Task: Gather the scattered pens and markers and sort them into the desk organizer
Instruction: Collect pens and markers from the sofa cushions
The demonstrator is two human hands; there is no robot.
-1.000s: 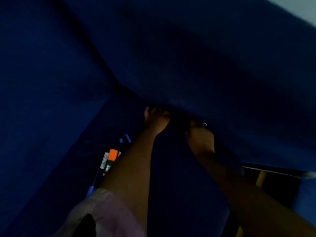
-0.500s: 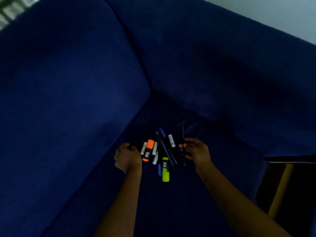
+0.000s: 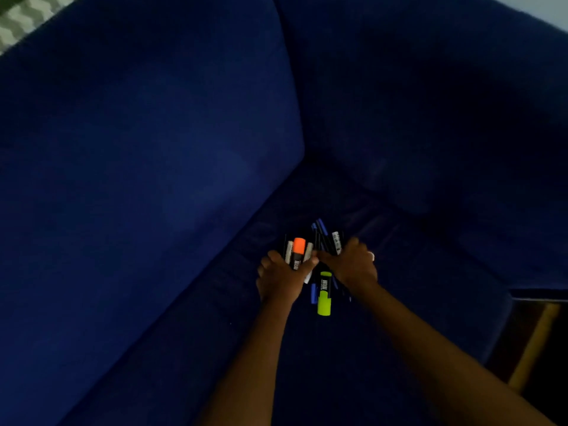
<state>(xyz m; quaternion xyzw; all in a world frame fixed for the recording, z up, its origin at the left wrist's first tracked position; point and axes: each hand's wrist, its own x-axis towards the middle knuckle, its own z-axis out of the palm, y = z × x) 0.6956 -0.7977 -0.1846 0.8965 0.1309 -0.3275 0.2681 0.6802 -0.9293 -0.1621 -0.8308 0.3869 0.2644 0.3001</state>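
Note:
A small pile of pens and markers lies on the dark blue sofa seat (image 3: 353,364) near the corner. My left hand (image 3: 281,279) curls round the orange highlighter (image 3: 298,249) and the pale markers beside it. My right hand (image 3: 353,265) grips several dark and blue pens (image 3: 321,230), with a white-labelled marker (image 3: 337,241) poking out above its fingers. A lime-green highlighter (image 3: 324,295) lies loose between my wrists, a blue pen (image 3: 313,293) beside it. No desk organizer is in view.
The sofa armrest (image 3: 138,164) rises on the left and the backrest (image 3: 445,118) on the right, meeting in a corner behind the pile. A dark floor with a wooden strip (image 3: 531,345) shows at the lower right. The light is dim.
Both hands have closed in on the pile from either side. The left hand now holds the orange highlighter; the right hand has gathered the dark pens.

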